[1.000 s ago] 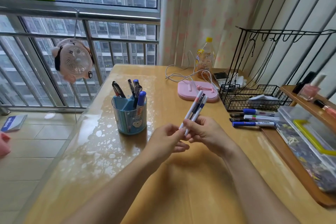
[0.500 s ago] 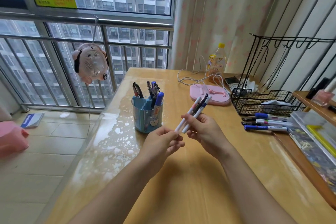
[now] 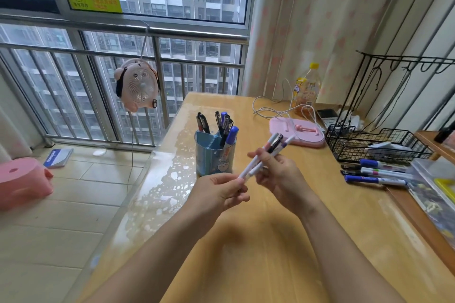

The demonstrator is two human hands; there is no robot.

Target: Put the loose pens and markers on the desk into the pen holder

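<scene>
A blue pen holder [image 3: 214, 158] stands on the wooden desk [image 3: 270, 241] with several pens and a blue-capped marker upright in it. My right hand [image 3: 280, 177] grips a small bundle of white pens [image 3: 267, 154] that slants up to the right, just right of the holder. My left hand [image 3: 219, 192] pinches the lower ends of that bundle. Several loose markers [image 3: 376, 172] with blue and green caps lie side by side on the desk at the right.
A black wire basket [image 3: 374, 145] and rack stand at the back right, with a pink stand [image 3: 295, 133], white cable and a yellow-capped bottle [image 3: 306, 88] behind. A clear box [image 3: 435, 179] sits on a wooden tray at the right edge. A pink fan [image 3: 139, 85] hangs on the railing.
The bundle and both hands have shifted slightly toward the pen holder, and the view has swung left. My left fingers now pinch the pens' lower ends more firmly.
</scene>
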